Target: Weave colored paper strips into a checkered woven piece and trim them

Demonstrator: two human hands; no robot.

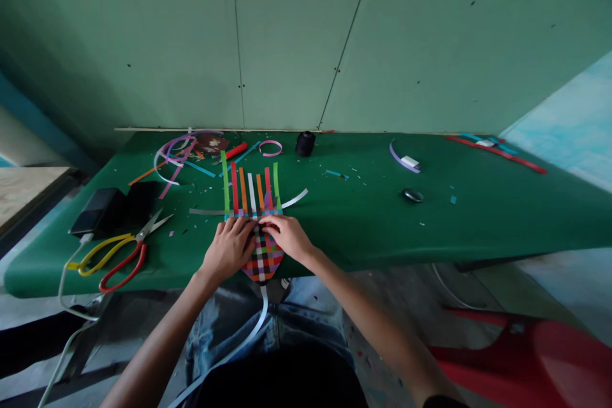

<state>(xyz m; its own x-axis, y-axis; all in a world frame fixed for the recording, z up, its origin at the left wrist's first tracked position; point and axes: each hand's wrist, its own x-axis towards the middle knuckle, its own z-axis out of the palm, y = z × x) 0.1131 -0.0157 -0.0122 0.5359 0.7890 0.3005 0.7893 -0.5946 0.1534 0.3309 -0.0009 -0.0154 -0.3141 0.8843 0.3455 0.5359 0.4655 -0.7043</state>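
Head view: both hands (261, 245) flat on woven strips (262, 255)

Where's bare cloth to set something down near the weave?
Free: green cloth right of the right hand, before the dark oval object. Crowded: left of the left hand, with scissors, phone, and strip pile behind.

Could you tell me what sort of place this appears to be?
Probably a home craft corner: a green-covered table against a plain wall, with a woven paper-strip piece, scissors and loose paper strips.
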